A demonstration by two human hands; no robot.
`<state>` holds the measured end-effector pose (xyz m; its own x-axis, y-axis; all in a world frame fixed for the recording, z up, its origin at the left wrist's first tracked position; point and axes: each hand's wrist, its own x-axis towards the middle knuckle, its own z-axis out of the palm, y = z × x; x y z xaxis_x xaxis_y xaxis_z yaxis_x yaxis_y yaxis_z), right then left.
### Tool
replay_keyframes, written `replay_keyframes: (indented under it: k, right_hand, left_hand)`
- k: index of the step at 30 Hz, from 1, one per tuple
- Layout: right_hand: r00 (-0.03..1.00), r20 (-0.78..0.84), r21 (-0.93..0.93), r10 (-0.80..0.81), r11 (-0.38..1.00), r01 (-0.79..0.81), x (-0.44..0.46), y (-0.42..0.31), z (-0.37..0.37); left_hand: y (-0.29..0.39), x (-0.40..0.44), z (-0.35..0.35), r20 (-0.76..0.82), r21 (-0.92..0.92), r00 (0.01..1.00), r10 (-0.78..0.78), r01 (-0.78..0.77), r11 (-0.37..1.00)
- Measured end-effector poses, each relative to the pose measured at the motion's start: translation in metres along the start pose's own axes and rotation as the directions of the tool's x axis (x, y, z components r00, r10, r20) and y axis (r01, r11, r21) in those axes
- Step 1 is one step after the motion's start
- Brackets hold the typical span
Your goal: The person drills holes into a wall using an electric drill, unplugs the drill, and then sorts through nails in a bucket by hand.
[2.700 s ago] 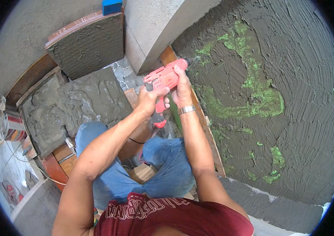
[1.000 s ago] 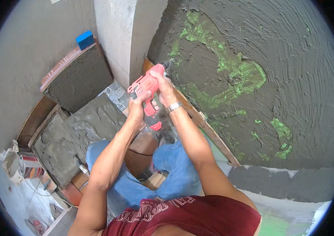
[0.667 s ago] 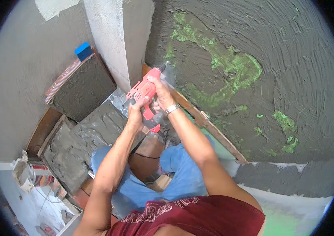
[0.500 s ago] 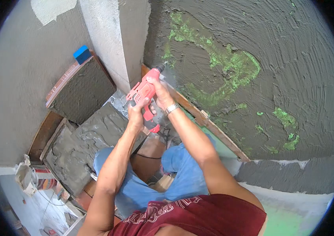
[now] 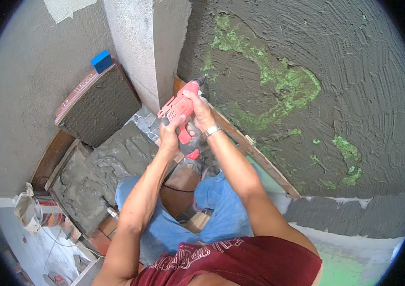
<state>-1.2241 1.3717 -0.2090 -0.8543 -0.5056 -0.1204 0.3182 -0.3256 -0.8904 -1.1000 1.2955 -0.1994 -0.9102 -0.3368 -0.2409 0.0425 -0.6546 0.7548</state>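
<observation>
- Left hand (image 5: pixel 168 137): closed around the handle of the red drill (image 5: pixel 181 106).
- Right hand (image 5: pixel 202 114): clamped on the drill's front body.
- Drill tip: at the mortar-coated wall (image 5: pixel 355 95); contact cannot be told.
- Wooden strip (image 5: pixel 272 169): along the wall's edge.
- Risk: a twisting grip could skid the tip, gouging mortar.

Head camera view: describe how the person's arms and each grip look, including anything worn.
The left grip and right grip are both ungloved. The right wrist wears a silver-coloured watch with a metal link band; the left wrist shows nothing on it. No sleeve shows on either forearm. The maroon top bears pale outlined lettering.
</observation>
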Motion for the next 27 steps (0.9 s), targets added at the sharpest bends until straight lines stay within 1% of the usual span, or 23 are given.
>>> replay_keyframes:
  k: [3, 5, 6, 9, 10, 12, 13, 14, 15, 17, 19, 20, 23, 24, 25, 27]
  right_hand:
    - [1.000, -0.018, -0.023, -0.006, 1.000, 0.005, -0.002, -0.003, 0.004]
    - [0.991, -0.028, -0.055, 0.132, 0.990, -0.133, -0.011, -0.013, 0.005]
    - [0.980, -0.037, -0.072, 0.196, 0.977, -0.199, -0.014, -0.017, 0.002]
    - [0.981, -0.088, -0.148, 0.172, 0.972, -0.183, -0.021, -0.022, 0.008]
    - [0.975, -0.086, -0.124, 0.206, 0.969, -0.216, -0.030, -0.030, 0.012]
    - [0.992, -0.044, -0.078, 0.117, 0.990, -0.120, -0.019, -0.009, 0.006]
    - [0.997, -0.027, -0.055, 0.069, 0.996, -0.070, -0.017, -0.003, 0.009]
    - [0.997, -0.060, -0.051, 0.051, 0.997, -0.054, -0.018, 0.003, 0.009]
    - [0.997, -0.048, -0.031, 0.056, 0.998, -0.058, -0.020, 0.004, 0.010]
    - [1.000, -0.031, -0.021, -0.002, 1.000, 0.001, -0.021, 0.007, 0.013]
    - [1.000, -0.016, -0.007, -0.002, 1.000, 0.002, -0.024, 0.009, 0.014]
    - [1.000, -0.009, 0.001, -0.002, 1.000, 0.002, -0.026, 0.010, 0.014]
    - [0.999, -0.034, -0.031, -0.041, 0.999, 0.040, -0.026, 0.016, 0.015]
    - [0.998, -0.030, 0.022, -0.058, 0.998, 0.058, -0.029, 0.016, 0.016]
    - [0.999, -0.019, 0.011, -0.049, 0.999, 0.049, -0.031, 0.016, 0.015]
    - [1.000, 0.005, -0.009, -0.026, 1.000, 0.026, -0.033, 0.018, 0.014]
  left_hand:
    - [0.001, 0.001, -0.001, 0.014, 0.011, 1.000, -0.008, 0.008, 1.000]
    - [-0.001, 0.002, -0.005, 0.057, 0.033, 0.998, -0.033, 0.032, 0.999]
    - [0.001, 0.000, -0.004, 0.069, 0.014, 0.996, -0.052, 0.052, 0.999]
    - [0.006, -0.004, 0.000, 0.105, -0.026, 0.990, -0.096, 0.099, 0.995]
    - [0.005, -0.006, 0.000, 0.108, -0.027, 0.988, -0.110, 0.113, 0.993]
    - [-0.004, -0.002, -0.015, 0.112, -0.018, 0.980, -0.166, 0.169, 0.986]
    - [0.001, -0.008, -0.013, 0.093, 0.006, 0.983, -0.159, 0.160, 0.987]
    - [0.005, -0.015, -0.011, 0.078, 0.014, 0.986, -0.144, 0.144, 0.990]
    - [0.007, -0.019, -0.010, 0.063, 0.022, 0.990, -0.128, 0.127, 0.992]
    - [0.010, -0.024, -0.010, 0.046, 0.007, 0.990, -0.134, 0.134, 0.991]
    - [0.010, -0.028, -0.011, 0.014, -0.004, 0.990, -0.143, 0.143, 0.990]
    - [0.005, -0.027, -0.016, 0.038, -0.015, 0.991, -0.131, 0.131, 0.991]
    - [0.006, -0.040, -0.009, -0.013, 0.012, 0.993, -0.117, 0.117, 0.993]
    - [0.007, -0.043, -0.008, 0.017, 0.008, 0.992, -0.122, 0.122, 0.993]
    - [0.008, -0.046, -0.006, 0.018, 0.010, 0.992, -0.125, 0.125, 0.992]
    - [0.009, -0.051, -0.007, -0.040, 0.053, 0.993, -0.114, 0.116, 0.992]
